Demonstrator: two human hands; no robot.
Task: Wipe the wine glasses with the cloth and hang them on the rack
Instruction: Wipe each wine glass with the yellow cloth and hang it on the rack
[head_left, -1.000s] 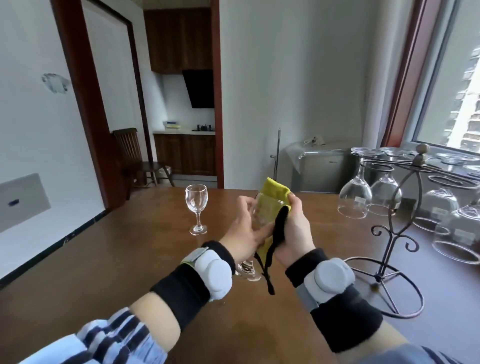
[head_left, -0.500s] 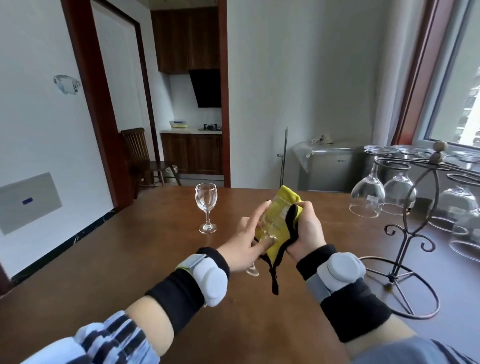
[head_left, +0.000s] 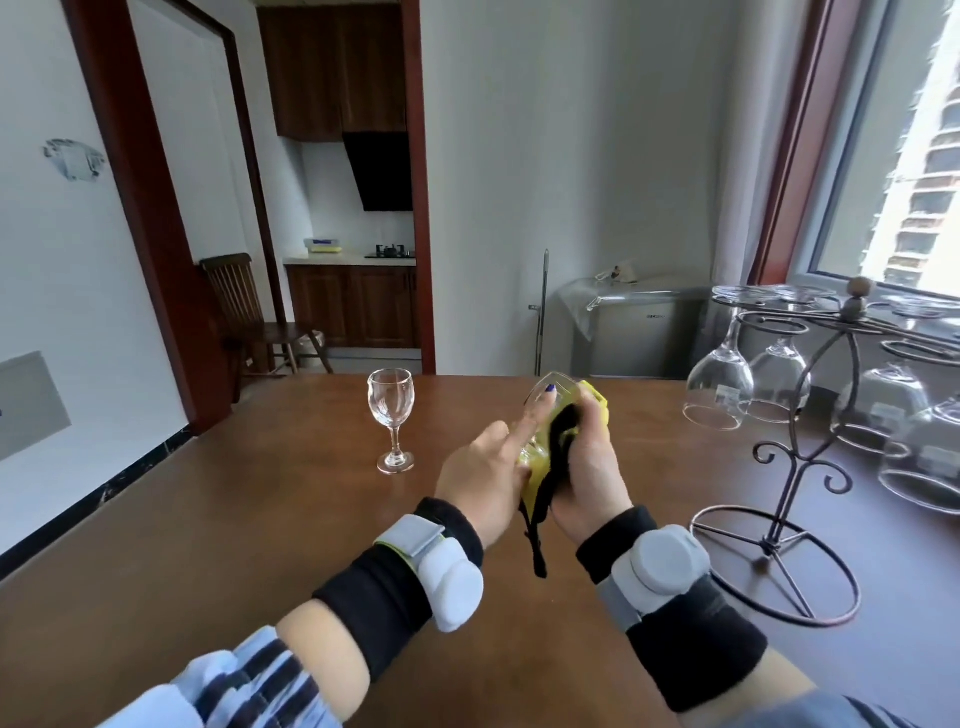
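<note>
Holding: the left hand (head_left: 480, 480) and right hand (head_left: 589, 470) have a wine glass (head_left: 548, 415) between them above the desk (head_left: 270, 525), well in front of the person.
Glass in hand: it is tilted, its bowl up and away from the person; stem and foot are hidden behind the hands and cloth.
Cloth: a yellow cloth (head_left: 597, 402) with a black side wraps the right side of the bowl; a black strap end hangs down from between the wrists.
Left fingers: the left fingers (head_left: 530, 423) are stretched out, lying along the left wall of the bowl, a painted nail near the rim; they are not curled round it. Whether the thumb grips the glass lower down cannot be told.
Right fingers: curled over the cloth, pressing it against the glass.
Second glass: another wine glass (head_left: 392, 418) stands upright on the desk, left of the hands and apart from them.
Rack: a metal rack (head_left: 810, 447) stands on the desk at the right; several hanging glasses (head_left: 719, 387) are upside down on its arms.
Wrists: both carry black bands with grey-white devices.
</note>
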